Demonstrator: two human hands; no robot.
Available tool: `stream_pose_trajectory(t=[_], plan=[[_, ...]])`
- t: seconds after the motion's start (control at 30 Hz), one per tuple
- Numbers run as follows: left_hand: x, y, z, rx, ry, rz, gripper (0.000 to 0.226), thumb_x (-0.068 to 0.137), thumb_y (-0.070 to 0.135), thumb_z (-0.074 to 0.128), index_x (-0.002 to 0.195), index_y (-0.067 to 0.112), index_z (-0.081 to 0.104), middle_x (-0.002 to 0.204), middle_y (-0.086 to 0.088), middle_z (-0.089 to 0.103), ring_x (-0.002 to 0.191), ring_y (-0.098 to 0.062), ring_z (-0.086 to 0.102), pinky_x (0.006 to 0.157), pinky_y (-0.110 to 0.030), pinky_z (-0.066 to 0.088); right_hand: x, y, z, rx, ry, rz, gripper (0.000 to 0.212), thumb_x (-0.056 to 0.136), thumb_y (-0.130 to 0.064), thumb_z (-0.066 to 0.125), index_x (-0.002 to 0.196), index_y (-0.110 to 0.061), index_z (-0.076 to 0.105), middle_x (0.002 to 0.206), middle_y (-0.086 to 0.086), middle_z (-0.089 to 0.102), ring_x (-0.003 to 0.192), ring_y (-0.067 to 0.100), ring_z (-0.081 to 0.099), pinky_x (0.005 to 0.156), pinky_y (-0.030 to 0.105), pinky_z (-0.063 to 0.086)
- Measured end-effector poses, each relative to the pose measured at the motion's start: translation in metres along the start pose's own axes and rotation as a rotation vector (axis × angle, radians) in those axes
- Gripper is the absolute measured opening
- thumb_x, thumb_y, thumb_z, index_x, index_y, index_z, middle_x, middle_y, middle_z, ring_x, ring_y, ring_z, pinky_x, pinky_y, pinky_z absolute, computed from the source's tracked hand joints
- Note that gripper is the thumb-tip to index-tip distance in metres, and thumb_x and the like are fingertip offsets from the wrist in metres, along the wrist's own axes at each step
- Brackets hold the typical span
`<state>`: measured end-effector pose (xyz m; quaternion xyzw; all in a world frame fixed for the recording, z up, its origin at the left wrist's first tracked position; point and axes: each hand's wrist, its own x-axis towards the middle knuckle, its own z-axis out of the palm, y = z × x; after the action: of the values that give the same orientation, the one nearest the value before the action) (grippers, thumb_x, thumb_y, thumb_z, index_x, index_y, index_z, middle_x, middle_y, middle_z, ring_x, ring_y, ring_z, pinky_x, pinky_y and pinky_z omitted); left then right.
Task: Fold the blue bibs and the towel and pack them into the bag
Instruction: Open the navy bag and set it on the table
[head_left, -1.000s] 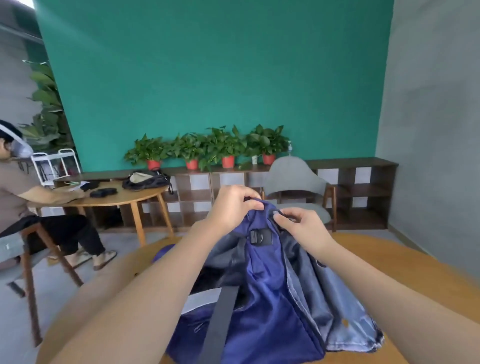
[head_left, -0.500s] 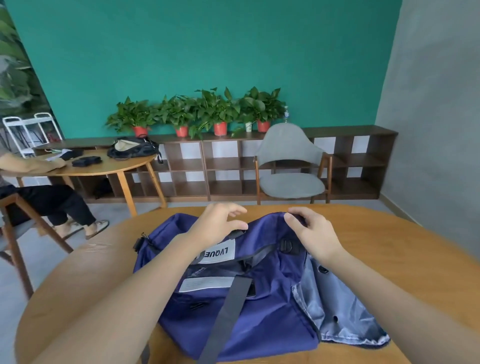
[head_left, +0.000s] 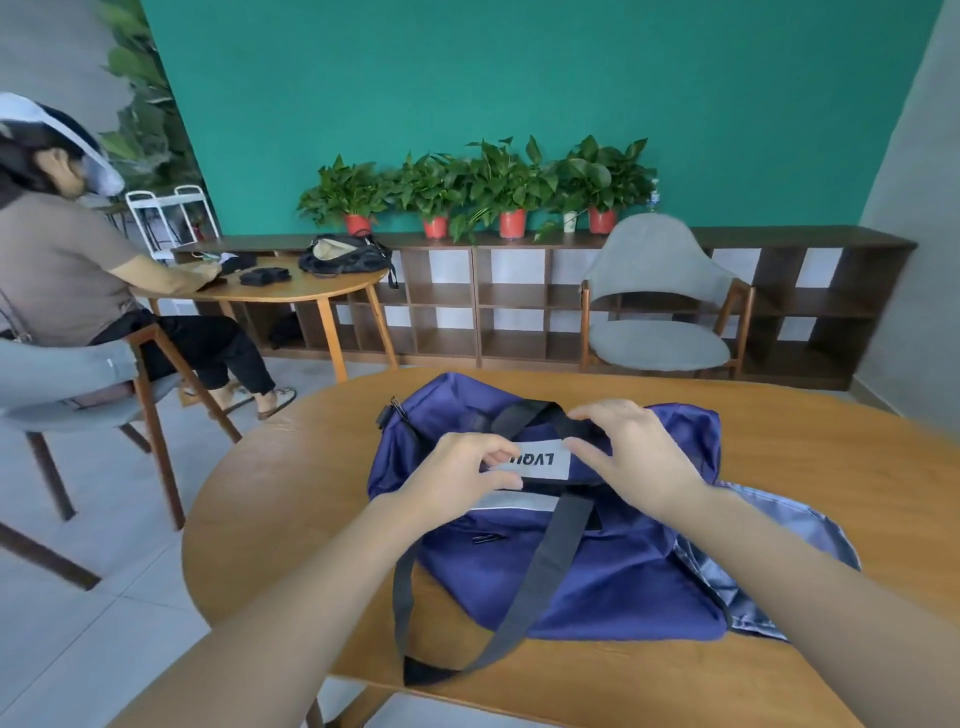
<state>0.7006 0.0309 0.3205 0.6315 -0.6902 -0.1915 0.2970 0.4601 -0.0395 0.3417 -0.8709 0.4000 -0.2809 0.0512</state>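
1. Head view, hands: both hands work at the top of the bag. Left hand (head_left: 457, 467) has thumb and fingers curled, pinching the left edge of the white label patch (head_left: 540, 462). Right hand (head_left: 636, 457) is curled over the black strap (head_left: 535, 415) at the patch's 3 o'clock edge; I judge it a pinch on the strap or patch fabric, though the fingertips are partly hidden.

2. Head view, task thing: blue bag (head_left: 566, 561) lies slumped on the round wooden table (head_left: 291, 509), roughly at table centre, directly at 12 o'clock from me. A pale grey-blue lining flap (head_left: 779, 561) spills out at the bag's 4 o'clock. A long dark shoulder strap (head_left: 519, 597) trails toward 6 o'clock, over the table's near edge.

3. Bibs and towel: none visible on the table; whether they are inside the bag I cannot tell.

4. Handling judgement: thin woven fabric, soft, light, no frame; it will collapse wherever unsupported. Surface looks slick, so a flat pinch may slide. Best holds: the webbing straps or the stitched rim of the opening, one hand each side, to keep the mouth spread.

5. Risk: the dangling strap could snag or drag the bag toward the edge.
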Motion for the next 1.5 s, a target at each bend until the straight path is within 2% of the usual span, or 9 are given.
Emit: stream_pose_trajectory(t=[0.23, 0.5, 0.67, 0.83, 1.0, 1.13, 1.23, 1.37, 1.5], plan=[[-0.008, -0.012, 0.036, 0.151, -0.022, -0.142, 0.056, 0.084, 0.068, 0.064, 0.125, 0.030, 0.065, 0.124, 0.009, 0.066, 0.114, -0.015, 0.061, 0.094, -0.037, 0.050, 0.047, 0.003, 0.028, -0.311, -0.304, 0.109, 0.071, 0.085, -0.067, 0.063, 0.142, -0.026, 0.050, 0.138, -0.004, 0.057, 0.128, 0.023, 0.050, 0.103, 0.038, 0.031], [0.003, -0.018, 0.054, 0.364, -0.090, -0.072, 0.060, 0.092, 0.078, 0.037, 0.117, 0.026, 0.055, 0.120, 0.004, 0.066, 0.111, -0.022, 0.056, 0.101, -0.046, 0.033, 0.053, 0.024, 0.045, -0.245, -0.392, 0.255, 0.049, 0.080, -0.062, 0.072, 0.114, -0.027, 0.066, 0.104, -0.004, 0.062, 0.097, 0.023, 0.057, 0.080, 0.034, 0.041], [0.004, -0.021, 0.054, 0.310, 0.086, 0.070, 0.063, 0.087, 0.081, 0.026, 0.091, 0.027, 0.056, 0.087, 0.011, 0.060, 0.088, -0.016, 0.057, 0.088, -0.038, 0.037, 0.052, 0.030, 0.038, -0.060, -0.341, 0.293, 0.031, 0.085, -0.054, 0.073, 0.101, -0.028, 0.066, 0.092, -0.002, 0.060, 0.088, 0.025, 0.056, 0.069, 0.033, 0.039], [0.007, -0.010, 0.025, 0.298, 0.262, 0.085, 0.067, 0.092, 0.073, 0.026, 0.055, 0.017, 0.026, 0.049, -0.001, 0.032, 0.055, -0.024, 0.037, 0.060, -0.034, 0.023, 0.061, 0.022, 0.014, 0.225, -0.090, 0.342, 0.028, 0.086, -0.045, 0.076, 0.080, -0.021, 0.062, 0.074, 0.001, 0.063, 0.074, 0.023, 0.057, 0.061, 0.037, 0.040], [0.026, -0.005, -0.050, 0.462, 0.357, 0.226, 0.074, 0.097, 0.072, 0.021, 0.052, 0.014, 0.031, 0.046, -0.001, 0.035, 0.052, -0.026, 0.040, 0.059, -0.036, 0.029, 0.079, 0.010, -0.024, 0.358, 0.101, 0.377, 0.033, 0.088, -0.045, 0.075, 0.079, -0.016, 0.061, 0.078, 0.005, 0.067, 0.076, 0.022, 0.061, 0.063, 0.036, 0.044], [0.041, -0.006, -0.130, 0.687, 0.472, 0.422, 0.073, 0.105, 0.059, 0.018, 0.050, 0.016, 0.036, 0.049, 0.004, 0.037, 0.052, -0.021, 0.039, 0.073, -0.035, 0.031, 0.085, 0.004, -0.052, 0.397, 0.180, 0.442, 0.037, 0.088, -0.045, 0.074, 0.072, -0.015, 0.058, 0.073, 0.003, 0.065, 0.076, 0.023, 0.060, 0.060, 0.030, 0.039], [0.040, -0.010, -0.188, 0.884, 0.522, 0.422, 0.067, 0.107, 0.055, 0.018, 0.054, 0.019, 0.038, 0.055, 0.006, 0.033, 0.059, -0.018, 0.035, 0.081, -0.037, 0.035, 0.085, -0.002, -0.065, 0.444, 0.241, 0.488, 0.041, 0.088, -0.047, 0.073, 0.072, -0.011, 0.061, 0.075, 0.003, 0.066, 0.081, 0.026, 0.061, 0.068, 0.033, 0.042], [0.036, -0.023, -0.216, 0.990, 0.500, 0.371, 0.067, 0.103, 0.060, 0.019, 0.066, 0.013, 0.049, 0.071, -0.001, 0.042, 0.076, -0.024, 0.042, 0.097, -0.042, 0.034, 0.069, -0.023, -0.058, 0.472, 0.176, 0.498, 0.044, 0.091, -0.046, 0.070, 0.069, -0.009, 0.060, 0.070, 0.000, 0.061, 0.073, 0.022, 0.057, 0.059, 0.031, 0.039], [0.032, -0.040, -0.198, 1.174, 0.565, 0.392, 0.087, 0.104, 0.060, 0.017, 0.060, 0.009, 0.072, 0.075, 0.001, 0.039, 0.081, -0.026, 0.044, 0.087, -0.038, 0.029, 0.045, -0.036, -0.033, 0.463, 0.126, 0.513, 0.045, 0.091, -0.045, 0.071, 0.063, -0.013, 0.055, 0.065, -0.002, 0.057, 0.066, 0.017, 0.052, 0.055, 0.025, 0.036]])
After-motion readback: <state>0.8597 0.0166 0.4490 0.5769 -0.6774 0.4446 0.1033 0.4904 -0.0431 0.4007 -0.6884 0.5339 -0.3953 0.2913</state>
